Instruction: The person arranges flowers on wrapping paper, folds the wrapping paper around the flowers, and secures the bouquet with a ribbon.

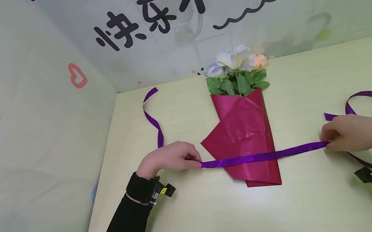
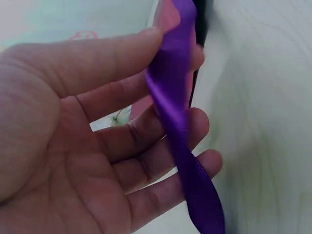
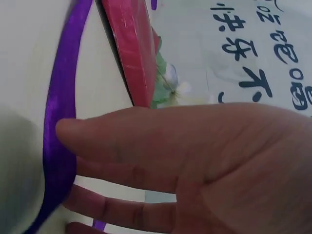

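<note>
A purple ribbon (image 1: pixel 243 160) runs straight across the lower part of a bouquet wrapped in dark red paper (image 1: pixel 245 123). My left hand (image 1: pixel 174 157) pinches the ribbon left of the bouquet; in the left wrist view thumb and index finger grip the ribbon (image 2: pixel 170 97), and the other fingers are loosely bent behind it. On the right side my right hand (image 1: pixel 354 133) pinches the same ribbon, with the thumb laid over the ribbon (image 3: pixel 61 136) in the right wrist view. White and peach flowers (image 1: pixel 237 60) with green leaves show at the bouquet's top.
One loose ribbon tail (image 1: pixel 151 117) trails up the table beyond my left hand. The other tail (image 1: pixel 370 94) curls in a loop behind my right hand. A pale wooden table (image 1: pixel 187 220) lies beneath, with a printed backdrop (image 1: pixel 169 54) along its far edge.
</note>
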`<move>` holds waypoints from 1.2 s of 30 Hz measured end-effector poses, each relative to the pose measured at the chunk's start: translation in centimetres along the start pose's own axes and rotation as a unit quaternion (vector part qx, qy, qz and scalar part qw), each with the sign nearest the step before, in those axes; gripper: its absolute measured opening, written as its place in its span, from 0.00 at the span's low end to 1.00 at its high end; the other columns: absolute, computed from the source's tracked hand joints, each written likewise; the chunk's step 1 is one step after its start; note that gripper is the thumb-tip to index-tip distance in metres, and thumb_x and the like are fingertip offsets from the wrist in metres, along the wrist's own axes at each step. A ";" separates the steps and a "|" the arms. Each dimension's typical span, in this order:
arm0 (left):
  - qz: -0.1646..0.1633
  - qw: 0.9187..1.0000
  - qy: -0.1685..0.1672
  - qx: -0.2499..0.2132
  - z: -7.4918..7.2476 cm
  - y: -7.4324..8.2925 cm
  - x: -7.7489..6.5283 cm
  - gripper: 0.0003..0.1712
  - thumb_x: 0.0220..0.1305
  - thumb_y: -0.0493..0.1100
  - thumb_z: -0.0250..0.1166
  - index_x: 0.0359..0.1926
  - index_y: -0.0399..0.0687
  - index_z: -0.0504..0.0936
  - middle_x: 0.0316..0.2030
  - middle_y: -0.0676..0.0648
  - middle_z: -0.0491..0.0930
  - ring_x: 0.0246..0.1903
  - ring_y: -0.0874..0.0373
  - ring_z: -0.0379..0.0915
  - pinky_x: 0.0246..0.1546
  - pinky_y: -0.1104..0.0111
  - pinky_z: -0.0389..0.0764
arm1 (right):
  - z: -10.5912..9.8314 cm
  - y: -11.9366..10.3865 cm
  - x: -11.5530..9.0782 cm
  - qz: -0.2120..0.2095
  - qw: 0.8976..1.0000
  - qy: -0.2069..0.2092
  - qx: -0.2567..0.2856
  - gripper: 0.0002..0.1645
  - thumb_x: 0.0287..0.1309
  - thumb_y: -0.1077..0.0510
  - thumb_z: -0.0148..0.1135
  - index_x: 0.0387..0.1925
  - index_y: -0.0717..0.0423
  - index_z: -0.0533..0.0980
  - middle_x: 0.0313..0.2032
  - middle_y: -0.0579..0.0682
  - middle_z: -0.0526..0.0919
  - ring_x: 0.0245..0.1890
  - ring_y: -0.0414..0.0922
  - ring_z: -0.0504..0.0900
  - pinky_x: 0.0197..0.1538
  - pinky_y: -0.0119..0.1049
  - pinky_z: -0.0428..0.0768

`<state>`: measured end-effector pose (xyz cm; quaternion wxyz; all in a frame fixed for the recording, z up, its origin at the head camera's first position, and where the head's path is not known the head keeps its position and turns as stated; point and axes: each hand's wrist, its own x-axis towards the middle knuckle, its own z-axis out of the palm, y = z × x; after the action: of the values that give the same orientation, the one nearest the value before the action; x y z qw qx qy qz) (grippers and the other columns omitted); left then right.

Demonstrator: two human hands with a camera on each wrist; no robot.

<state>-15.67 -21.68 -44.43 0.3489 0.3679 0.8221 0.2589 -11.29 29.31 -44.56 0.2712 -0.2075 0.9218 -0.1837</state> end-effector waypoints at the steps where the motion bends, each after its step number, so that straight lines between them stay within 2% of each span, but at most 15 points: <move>1: -0.001 1.000 0.003 0.005 0.2 0.1 0.2 0.04 0.77 0.42 0.71 0.43 0.51 0.92 0.35 0.58 0.85 0.34 0.63 0.77 0.42 0.68 0.80 | 0.4 -0.4 0.3 -0.018 0.999 0.022 -0.018 0.15 0.63 0.51 0.80 0.46 0.53 0.86 0.38 0.41 0.83 0.39 0.44 0.79 0.42 0.42 0.81; 4: -0.009 1.000 0.000 0.011 0.7 0.5 0.8 0.03 0.77 0.43 0.71 0.42 0.53 0.90 0.32 0.59 0.84 0.32 0.63 0.77 0.40 0.68 0.80 | 1.9 -1.9 1.5 -0.081 0.992 0.090 -0.041 0.21 0.59 0.45 0.84 0.48 0.50 0.87 0.43 0.40 0.84 0.45 0.44 0.82 0.49 0.48 0.84; 6: -0.019 1.000 -0.003 0.014 1.1 0.8 1.1 0.03 0.76 0.43 0.71 0.40 0.54 0.89 0.30 0.59 0.83 0.30 0.64 0.76 0.38 0.69 0.79 | 2.8 -2.8 2.3 -0.131 0.983 0.126 -0.040 0.18 0.60 0.45 0.84 0.48 0.46 0.88 0.44 0.37 0.84 0.46 0.43 0.82 0.50 0.47 0.85; 9: -0.025 0.999 -0.009 0.031 1.5 1.2 1.4 0.05 0.75 0.45 0.73 0.39 0.55 0.87 0.28 0.59 0.80 0.29 0.64 0.74 0.37 0.70 0.77 | 3.8 -3.4 3.2 -0.192 0.972 0.135 -0.026 0.09 0.64 0.52 0.81 0.43 0.42 0.88 0.43 0.33 0.83 0.45 0.41 0.81 0.49 0.43 0.85; 10: -0.023 0.999 -0.013 0.036 1.7 1.3 1.4 0.05 0.75 0.45 0.73 0.38 0.55 0.87 0.28 0.59 0.80 0.28 0.65 0.73 0.36 0.70 0.77 | 3.9 -3.5 3.3 -0.196 0.972 0.127 -0.018 0.07 0.65 0.54 0.80 0.42 0.41 0.88 0.42 0.32 0.83 0.44 0.38 0.80 0.48 0.41 0.85; 14: -0.011 0.998 -0.034 0.051 2.1 1.9 1.6 0.07 0.74 0.46 0.74 0.37 0.54 0.86 0.27 0.59 0.79 0.28 0.66 0.72 0.36 0.71 0.75 | 4.1 -3.4 3.1 -0.173 0.983 0.064 0.020 0.05 0.71 0.57 0.74 0.40 0.40 0.86 0.37 0.30 0.80 0.37 0.32 0.76 0.42 0.34 0.83; 17: 0.000 0.997 -0.044 0.064 2.3 2.1 1.6 0.08 0.75 0.43 0.72 0.35 0.54 0.85 0.26 0.60 0.76 0.27 0.67 0.70 0.36 0.72 0.73 | 4.2 -3.0 2.5 -0.150 0.987 0.021 0.052 0.07 0.75 0.56 0.70 0.38 0.40 0.82 0.32 0.31 0.76 0.33 0.31 0.73 0.38 0.31 0.78; 21: 0.010 0.996 -0.052 0.069 2.4 2.0 1.5 0.10 0.78 0.41 0.68 0.34 0.55 0.84 0.25 0.60 0.72 0.27 0.67 0.67 0.35 0.72 0.70 | 4.3 -2.5 1.4 -0.161 0.984 -0.016 0.079 0.10 0.79 0.55 0.66 0.36 0.39 0.78 0.27 0.30 0.71 0.29 0.30 0.70 0.34 0.30 0.71; 26: 0.023 0.994 -0.101 0.016 2.8 1.9 1.2 0.10 0.78 0.40 0.68 0.35 0.55 0.86 0.24 0.61 0.73 0.27 0.68 0.68 0.35 0.73 0.72 | 4.6 -2.2 0.5 -0.186 0.973 -0.067 0.123 0.11 0.78 0.54 0.67 0.34 0.39 0.80 0.26 0.28 0.72 0.27 0.28 0.70 0.31 0.29 0.70; 28: 0.021 0.992 -0.124 -0.006 3.0 1.9 1.1 0.11 0.78 0.39 0.68 0.34 0.55 0.87 0.23 0.61 0.75 0.25 0.66 0.71 0.35 0.73 0.74 | 4.8 -2.2 0.4 -0.199 0.968 -0.073 0.131 0.11 0.77 0.55 0.68 0.34 0.40 0.81 0.26 0.28 0.72 0.27 0.28 0.70 0.29 0.29 0.70; 30: 0.009 0.991 -0.133 -0.014 3.3 1.9 1.1 0.13 0.78 0.39 0.68 0.32 0.55 0.87 0.21 0.60 0.77 0.22 0.64 0.77 0.34 0.73 0.76 | 5.1 -2.2 0.4 -0.204 0.968 -0.070 0.125 0.12 0.76 0.57 0.69 0.32 0.40 0.81 0.25 0.27 0.71 0.26 0.27 0.69 0.29 0.28 0.69; 33: -0.020 0.991 -0.129 -0.004 3.6 1.8 1.2 0.17 0.77 0.41 0.69 0.26 0.54 0.85 0.17 0.58 0.79 0.19 0.58 0.83 0.32 0.73 0.77 | 5.3 -2.5 0.6 -0.199 0.973 -0.053 0.102 0.15 0.73 0.57 0.72 0.29 0.41 0.80 0.24 0.27 0.70 0.25 0.27 0.68 0.29 0.28 0.68; 36: -0.044 0.992 -0.120 0.014 3.7 1.8 1.4 0.21 0.75 0.42 0.71 0.20 0.54 0.83 0.15 0.57 0.79 0.18 0.58 0.82 0.29 0.72 0.75 | 5.3 -2.8 0.8 -0.167 0.982 -0.043 0.079 0.17 0.70 0.53 0.75 0.25 0.39 0.79 0.22 0.28 0.70 0.24 0.28 0.67 0.29 0.28 0.68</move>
<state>-12.76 -18.87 -46.05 0.4509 0.3645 0.7933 0.1859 -8.07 25.33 -47.74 0.2912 -0.3441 0.8444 -0.2894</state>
